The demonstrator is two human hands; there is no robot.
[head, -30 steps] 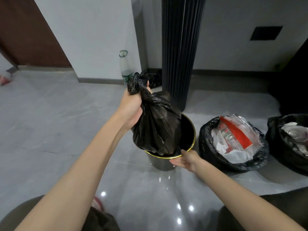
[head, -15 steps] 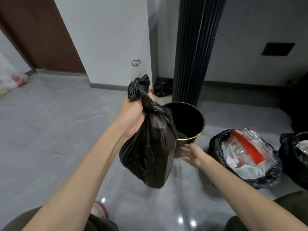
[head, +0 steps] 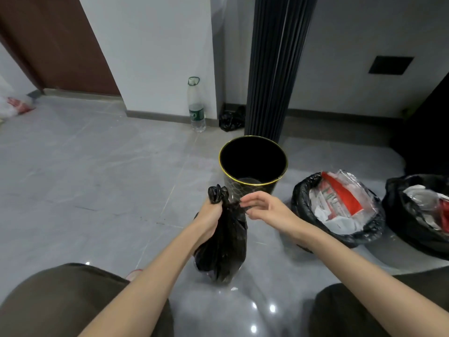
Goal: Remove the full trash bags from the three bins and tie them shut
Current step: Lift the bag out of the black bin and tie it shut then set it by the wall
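While the left hand (head: 209, 221) grips one bag (head: 224, 254), two bins (head: 300, 199) (head: 393, 203) stand full.

Site: private home, hall-type room | under my fingers (head: 260, 199): glossy grey tiled floor (head: 97, 178) | beyond my fingers: white wall (head: 158, 45) with skirting board (head: 155, 116), brown door (head: 60, 45) far left, dark ribbed column (head: 274, 69), plastic water bottle (head: 195, 108) at the wall | just ahead: gold-rimmed black bin (head: 252, 156) | right of my fingers: bag-lined bin (head: 301, 200) of household packaging, second lined bin (head: 393, 198) beside it.

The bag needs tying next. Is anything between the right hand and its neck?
Nothing visible. The right hand hovers open beside the bag, fingers at or almost at the neck that the left hand grips.
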